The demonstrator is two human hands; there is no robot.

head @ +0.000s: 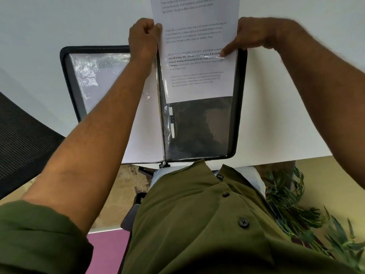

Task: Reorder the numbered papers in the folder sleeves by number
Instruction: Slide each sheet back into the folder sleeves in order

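Where hands (143,37) pinch, paper (197,46) half-sleeved

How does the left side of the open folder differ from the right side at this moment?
The left side holds a crinkled, glossy sleeve with no printed text showing; the right side has a printed paper partly inside its sleeve. The left hand and right hand work at the right side only. Both share the black zip border.
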